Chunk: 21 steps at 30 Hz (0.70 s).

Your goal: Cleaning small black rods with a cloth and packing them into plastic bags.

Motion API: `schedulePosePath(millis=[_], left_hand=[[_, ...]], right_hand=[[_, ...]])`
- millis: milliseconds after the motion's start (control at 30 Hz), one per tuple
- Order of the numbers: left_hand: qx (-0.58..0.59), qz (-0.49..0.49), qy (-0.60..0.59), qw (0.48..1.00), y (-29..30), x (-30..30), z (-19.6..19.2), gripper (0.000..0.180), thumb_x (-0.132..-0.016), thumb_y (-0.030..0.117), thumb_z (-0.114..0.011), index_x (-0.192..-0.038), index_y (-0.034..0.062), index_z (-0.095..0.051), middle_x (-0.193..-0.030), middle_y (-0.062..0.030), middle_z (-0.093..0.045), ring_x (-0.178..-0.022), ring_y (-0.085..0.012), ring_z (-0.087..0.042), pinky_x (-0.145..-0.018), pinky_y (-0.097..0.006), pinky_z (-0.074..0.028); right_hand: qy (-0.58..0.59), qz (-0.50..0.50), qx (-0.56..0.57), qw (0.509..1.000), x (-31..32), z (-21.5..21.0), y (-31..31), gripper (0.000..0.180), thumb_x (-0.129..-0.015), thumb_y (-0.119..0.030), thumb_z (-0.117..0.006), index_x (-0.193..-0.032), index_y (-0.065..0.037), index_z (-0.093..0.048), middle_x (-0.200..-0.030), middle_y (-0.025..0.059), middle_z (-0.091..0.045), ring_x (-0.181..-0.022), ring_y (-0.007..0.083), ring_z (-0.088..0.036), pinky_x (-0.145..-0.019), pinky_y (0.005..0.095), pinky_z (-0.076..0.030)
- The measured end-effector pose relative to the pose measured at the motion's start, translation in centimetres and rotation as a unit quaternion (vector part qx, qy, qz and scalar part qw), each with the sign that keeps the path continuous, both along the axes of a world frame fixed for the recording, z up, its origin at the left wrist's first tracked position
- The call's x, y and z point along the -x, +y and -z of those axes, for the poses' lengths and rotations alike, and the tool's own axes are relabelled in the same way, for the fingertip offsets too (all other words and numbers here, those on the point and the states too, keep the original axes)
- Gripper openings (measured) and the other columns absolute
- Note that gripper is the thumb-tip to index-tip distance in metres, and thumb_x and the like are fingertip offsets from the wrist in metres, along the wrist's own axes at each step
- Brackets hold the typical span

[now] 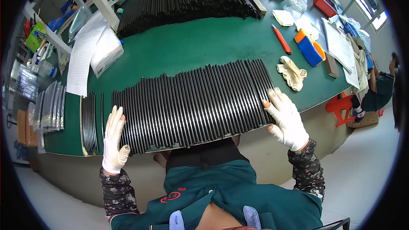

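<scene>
A wide row of thin black rods (194,104) lies side by side along the front edge of the green table. My left hand (113,142), in a white glove with some bare fingertips, lies against the row's left end with its fingers stretched out. At the right end, my right hand (287,121), gloved the same way, rests its outstretched fingers against the outermost rods. Neither hand grasps anything. Left of my left hand are a single black rod (102,112) and a small group of black rods (88,121).
Behind lies a large pile of black rods (187,4). At right are a red-handled tool (281,40), a blue and orange holder (310,50) and a loose glove (291,73). Paper sheets (83,61) and plastic bags (53,106) sit left. A person (381,87) is at far right.
</scene>
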<state>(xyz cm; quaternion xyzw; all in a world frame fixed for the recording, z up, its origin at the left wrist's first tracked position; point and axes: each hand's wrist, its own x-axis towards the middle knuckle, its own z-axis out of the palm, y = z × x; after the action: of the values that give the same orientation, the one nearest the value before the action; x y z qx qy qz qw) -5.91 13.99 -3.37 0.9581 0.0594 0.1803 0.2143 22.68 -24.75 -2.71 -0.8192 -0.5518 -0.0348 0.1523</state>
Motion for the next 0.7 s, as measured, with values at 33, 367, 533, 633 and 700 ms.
schedulePosePath(millis=[33, 367, 533, 633, 700], left_hand=[[0.017, -0.007, -0.003, 1.0, -0.2, 0.0, -0.1, 0.078, -0.091, 0.067, -0.029, -0.144, 0.0105, -0.035, -0.147, -0.018, -0.035, -0.138, -0.0386, -0.028, -0.113, -0.048, -0.02], [0.068, -0.006, -0.02, 0.997, 0.2, 0.3, 0.1, 0.081, -0.09, 0.068, -0.033, -0.145, 0.0083, -0.034, -0.148, -0.0193, -0.033, -0.139, -0.0384, -0.027, -0.111, -0.046, -0.024], [0.078, -0.01, -0.022, 0.997, 0.0, 0.3, 0.0, 0.08, -0.09, 0.067, -0.034, -0.145, 0.0085, -0.034, -0.148, -0.0194, -0.034, -0.139, -0.0382, -0.027, -0.112, -0.046, -0.024], [0.071, -0.005, -0.027, 0.997, 0.1, 0.3, 0.0, 0.081, -0.09, 0.068, -0.034, -0.144, 0.0083, -0.035, -0.147, -0.0192, -0.035, -0.139, -0.0385, -0.028, -0.111, -0.046, -0.025], [0.063, -0.008, -0.02, 0.998, -0.1, 0.2, -0.1, 0.08, -0.09, 0.068, -0.033, -0.144, 0.0091, -0.036, -0.147, -0.0187, -0.035, -0.138, -0.0392, -0.028, -0.111, -0.047, -0.026]], right_hand=[[-0.007, 0.008, 0.001, 1.0, 0.0, 0.1, -0.3, 0.067, -0.092, -0.058, -0.035, -0.135, -0.008, -0.044, -0.139, 0.025, -0.039, -0.128, 0.0454, -0.038, -0.107, 0.0502, -0.029], [-0.006, 0.031, 0.013, 0.999, 0.3, -0.2, -0.4, 0.072, -0.09, -0.062, -0.034, -0.133, -0.006, -0.046, -0.139, 0.0252, -0.04, -0.13, 0.044, -0.036, -0.108, 0.0493, -0.028], [-0.005, 0.001, 0.015, 1.0, 0.4, -1.7, 0.9, 0.075, -0.089, -0.064, -0.033, -0.13, -0.003, -0.047, -0.138, 0.0249, -0.041, -0.131, 0.0432, -0.035, -0.108, 0.0513, -0.027], [0.008, -0.073, 0.052, 0.996, 1.1, -1.7, 2.5, 0.077, -0.088, -0.065, -0.033, -0.128, -0.002, -0.048, -0.137, 0.0248, -0.041, -0.131, 0.0418, -0.036, -0.108, 0.053, -0.026], [0.021, -0.1, 0.045, 0.994, 1.0, -2.7, 2.7, 0.077, -0.088, -0.065, -0.033, -0.128, -0.001, -0.047, -0.136, 0.025, -0.043, -0.13, 0.0425, -0.037, -0.108, 0.0528, -0.025]])
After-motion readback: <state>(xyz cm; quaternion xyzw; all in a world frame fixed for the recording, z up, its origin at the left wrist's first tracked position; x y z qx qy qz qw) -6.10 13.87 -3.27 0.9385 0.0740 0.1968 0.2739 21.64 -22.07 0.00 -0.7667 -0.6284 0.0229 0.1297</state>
